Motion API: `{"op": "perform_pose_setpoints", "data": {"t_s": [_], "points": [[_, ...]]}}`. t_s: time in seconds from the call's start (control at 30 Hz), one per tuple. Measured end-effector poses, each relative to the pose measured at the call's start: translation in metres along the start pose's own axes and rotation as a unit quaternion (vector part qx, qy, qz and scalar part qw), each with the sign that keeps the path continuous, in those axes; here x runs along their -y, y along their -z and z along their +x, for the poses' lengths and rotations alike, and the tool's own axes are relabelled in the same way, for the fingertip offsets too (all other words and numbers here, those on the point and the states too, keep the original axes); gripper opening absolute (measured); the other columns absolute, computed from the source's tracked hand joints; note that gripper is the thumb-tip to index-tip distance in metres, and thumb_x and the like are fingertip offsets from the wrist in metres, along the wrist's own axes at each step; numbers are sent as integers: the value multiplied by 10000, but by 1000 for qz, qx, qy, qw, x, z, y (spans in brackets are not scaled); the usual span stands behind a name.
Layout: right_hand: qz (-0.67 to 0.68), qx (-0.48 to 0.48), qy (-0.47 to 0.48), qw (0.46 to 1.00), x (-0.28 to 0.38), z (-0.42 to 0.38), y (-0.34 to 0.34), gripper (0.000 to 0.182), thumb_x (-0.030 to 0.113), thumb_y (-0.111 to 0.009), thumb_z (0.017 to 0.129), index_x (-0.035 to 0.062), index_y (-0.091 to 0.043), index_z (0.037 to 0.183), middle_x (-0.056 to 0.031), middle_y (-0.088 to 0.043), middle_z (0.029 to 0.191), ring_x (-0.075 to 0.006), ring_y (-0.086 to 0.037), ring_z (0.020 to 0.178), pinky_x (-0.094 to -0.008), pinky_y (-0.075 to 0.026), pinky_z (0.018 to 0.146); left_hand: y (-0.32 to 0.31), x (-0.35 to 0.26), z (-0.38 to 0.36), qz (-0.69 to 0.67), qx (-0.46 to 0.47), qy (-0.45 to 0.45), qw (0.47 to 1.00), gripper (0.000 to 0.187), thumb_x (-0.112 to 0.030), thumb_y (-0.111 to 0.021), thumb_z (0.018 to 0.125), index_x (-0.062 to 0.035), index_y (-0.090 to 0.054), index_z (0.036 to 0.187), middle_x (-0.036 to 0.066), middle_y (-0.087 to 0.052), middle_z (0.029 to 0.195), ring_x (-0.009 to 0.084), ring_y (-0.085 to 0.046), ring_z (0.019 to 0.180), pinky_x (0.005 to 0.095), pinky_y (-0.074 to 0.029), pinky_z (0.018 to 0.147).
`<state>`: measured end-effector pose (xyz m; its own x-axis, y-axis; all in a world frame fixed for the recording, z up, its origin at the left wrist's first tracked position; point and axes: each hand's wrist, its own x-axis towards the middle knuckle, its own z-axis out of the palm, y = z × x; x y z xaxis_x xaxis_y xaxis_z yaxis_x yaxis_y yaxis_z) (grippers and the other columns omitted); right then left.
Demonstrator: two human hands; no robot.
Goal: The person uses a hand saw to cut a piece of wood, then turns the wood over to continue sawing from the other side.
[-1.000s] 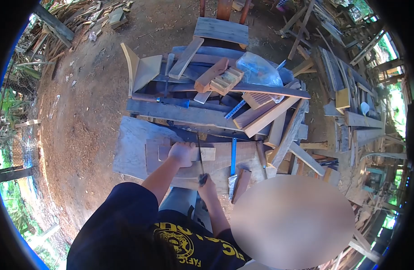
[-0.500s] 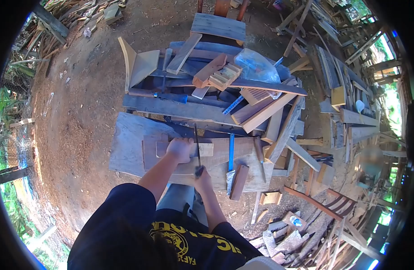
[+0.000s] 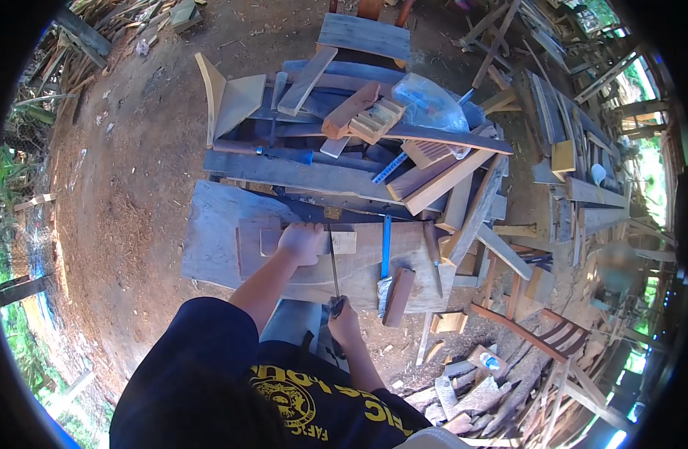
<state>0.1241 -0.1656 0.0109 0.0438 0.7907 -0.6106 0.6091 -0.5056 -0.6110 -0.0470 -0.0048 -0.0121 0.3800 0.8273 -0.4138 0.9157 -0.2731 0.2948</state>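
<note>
My left hand (image 3: 302, 243) is closed over a small pale wooden board (image 3: 345, 242), pressing it down on a wider brown plank (image 3: 366, 262). In my right hand (image 3: 344, 322), near the workbench's front edge, is the dark handle of a saw. The saw's narrow blade (image 3: 333, 266), seen almost edge-on, points away from me and crosses the pale board just right of my left hand. To the right lie a blue-edged tool (image 3: 386, 247), a reddish-brown wood block (image 3: 398, 297) and a wooden-handled tool (image 3: 432, 243).
Behind the work lie a wooden-handled chisel (image 3: 284, 156), stacked boards, a grooved wood block (image 3: 378, 120) and a clear plastic bag (image 3: 430, 103). A wooden chair (image 3: 538, 337) lies at the right. Scrap wood (image 3: 471, 396) is heaped on the ground at lower right.
My right hand has pulled the saw back toward my body, so less blade reaches beyond the pale board. My left hand stays on the board.
</note>
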Motion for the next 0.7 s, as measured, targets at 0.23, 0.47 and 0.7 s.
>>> {"op": "perform_pose_setpoints", "data": {"t_s": [0.23, 0.47, 0.7], "points": [[3, 8, 0, 1000, 10, 43, -4, 284, 136, -566, 886, -9, -530, 1128, -291, -643, 980, -454, -604, 996, -489, -498, 822, -6, 0, -1, 3, 11, 11, 1000, 458, -193, -694, 608, -35, -545, 1011, 157, -654, 954, 307, -665, 890, 402, -522, 797], [23, -9, -58, 998, 4, -4, -6, 335, 107, -568, 861, 18, -529, 1182, -285, -652, 955, -447, -625, 955, -505, -506, 777, -8, 0, 1, 12, 24, 15, 1000, 461, -185, -695, 611, -41, -534, 1018, 152, -655, 940, 312, -669, 881, 403, -519, 785], [6, -10, -3, 1000, -11, 23, -25, 344, 103, -546, 865, -13, -517, 1187, -267, -653, 1010, -419, -639, 967, -464, -517, 787, -11, 2, 1, 21, 14, 12, 1000, 479, -195, -707, 594, -45, -527, 1013, 147, -646, 915, 322, -668, 844, 414, -534, 745]]}}
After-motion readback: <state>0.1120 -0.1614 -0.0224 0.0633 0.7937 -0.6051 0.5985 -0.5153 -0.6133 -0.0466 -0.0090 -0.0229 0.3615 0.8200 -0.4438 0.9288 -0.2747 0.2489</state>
